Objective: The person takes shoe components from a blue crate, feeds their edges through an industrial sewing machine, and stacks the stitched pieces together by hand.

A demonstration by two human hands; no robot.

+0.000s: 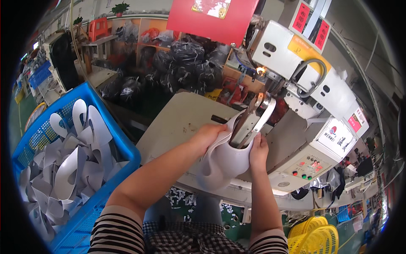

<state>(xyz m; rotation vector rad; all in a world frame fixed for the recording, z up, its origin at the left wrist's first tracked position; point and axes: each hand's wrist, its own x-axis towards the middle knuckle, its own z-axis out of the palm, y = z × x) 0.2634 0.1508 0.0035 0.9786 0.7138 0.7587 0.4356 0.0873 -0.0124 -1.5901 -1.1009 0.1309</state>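
Observation:
A pale, curved piece that looks like a shoe upper is draped around the narrow metal arm of a machine. My left hand pinches its edge on the left side of that arm. On the other side, my right hand grips the piece with the thumb pointing up along the arm. The lower part of the piece hangs loose toward me and is slightly blurred. Above the arm is the white machine head, with a small lit lamp near its tip.
At my left stands a blue plastic basket piled with similar pale pieces. A control panel with buttons sits at the right. Black plastic bags are heaped behind the worktable. Yellow baskets stand low at the right.

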